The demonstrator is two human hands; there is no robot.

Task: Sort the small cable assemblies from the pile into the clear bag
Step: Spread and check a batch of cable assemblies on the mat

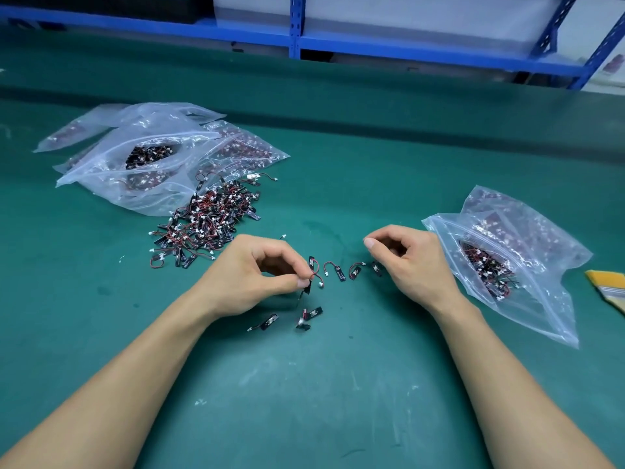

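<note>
A pile of small cable assemblies [206, 221], black strips with red wires and white plugs, lies on the green mat left of centre. My left hand [257, 275] pinches one cable assembly [309, 282] by its red wire just above the mat. My right hand [409, 262] hovers with fingers curled, and nothing shows in it. Several loose assemblies [338, 270] lie in a row between the hands, and a few more [304, 316] lie nearer me. An open clear bag [500, 265] partly filled with assemblies lies right of my right hand.
Several clear bags [152, 154] holding assemblies are stacked behind the pile at the left. A yellow striped object [608, 286] lies at the right edge. Blue shelving [296, 28] runs along the far side of the green table [338, 401].
</note>
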